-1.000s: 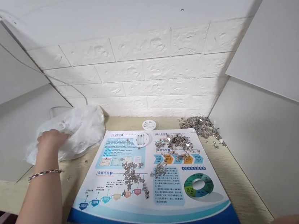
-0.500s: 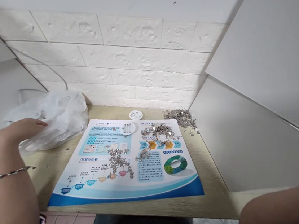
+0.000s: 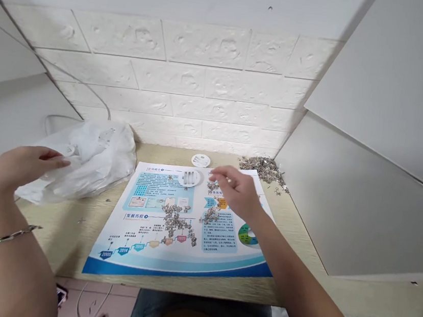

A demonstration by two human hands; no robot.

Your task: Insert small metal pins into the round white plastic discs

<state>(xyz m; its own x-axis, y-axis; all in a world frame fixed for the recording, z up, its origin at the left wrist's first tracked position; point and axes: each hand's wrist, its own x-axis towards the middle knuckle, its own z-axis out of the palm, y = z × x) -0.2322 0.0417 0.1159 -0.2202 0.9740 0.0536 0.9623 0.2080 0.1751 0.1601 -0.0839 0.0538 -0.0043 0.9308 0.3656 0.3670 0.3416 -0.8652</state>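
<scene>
Out over the printed sheet [image 3: 139, 242] the right hand [image 3: 237, 190] has come in, where half a second ago only a blurred part of that arm showed at the lower right edge; the left hand [image 3: 21, 166] stays by the plastic bag [image 3: 94, 175], thumb and forefinger in front of its film. On each hand the thumb and forefinger tips sit close to one another, and I cannot tell whether either pair pinches anything. Pale pieces show dimly through the bag, just beyond the left fingers. Just left of the right fingers, on the sheet, is a slotted white disc [image 3: 190, 178] with metal-looking strips in its slots; a second white disc [image 3: 201, 160] lies beyond it on the bench [image 3: 291, 230]. Small metal parts [image 3: 176, 221] are scattered on the sheet, nearer the person than the right fingers and also partly beneath them. Past that hand, toward the far right corner, a denser metal pile [image 3: 262, 169] rests on the bare wood-grained bench. A white brick-patterned wall [image 3: 178, 80] closes the back, pale panels [image 3: 386, 113] flank it, and a thin cable [image 3: 78, 79] crosses beyond the left fingers.
</scene>
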